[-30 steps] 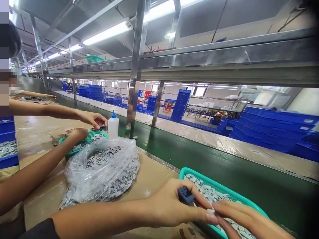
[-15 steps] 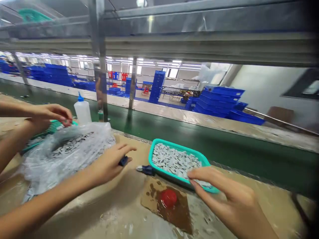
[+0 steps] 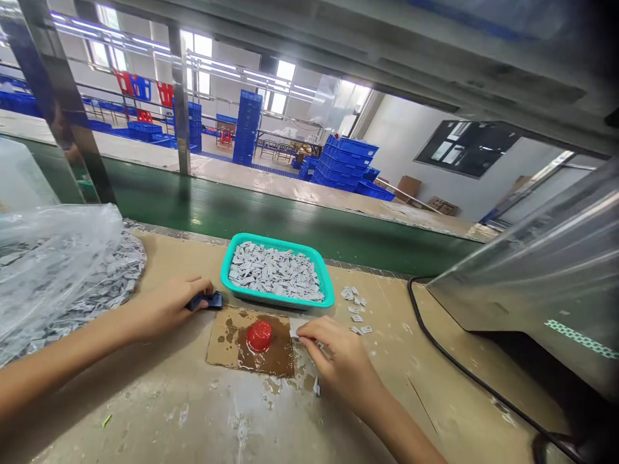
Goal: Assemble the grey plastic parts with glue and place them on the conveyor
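My left hand (image 3: pixel 196 295) is closed around a small dark blue object (image 3: pixel 213 301), whose exact kind I cannot make out, just above the table left of the basket. My right hand (image 3: pixel 333 348) pinches a small pale grey flat piece (image 3: pixel 294 328) between thumb and fingertips, at the right edge of a wet brown board (image 3: pixel 225 351). A red cup-shaped thing (image 3: pixel 259 335) stands on that board in liquid. Behind it sits a turquoise basket (image 3: pixel 329 293) filled with small grey pieces (image 3: pixel 275 270).
Several loose grey pieces (image 3: pixel 356 308) lie right of the basket. At the left is a clear plastic bag (image 3: pixel 58 238) over a heap of grey pieces. A black cable (image 3: pixel 449 367) curves along the right, by a metal panel (image 3: pixel 532 258). Beyond the table runs a green belt (image 3: pixel 207 206).
The view has swung right, and the co-worker's hands are out of sight. My right hand has moved from the basket to beside the board, a grey piece in its fingers.
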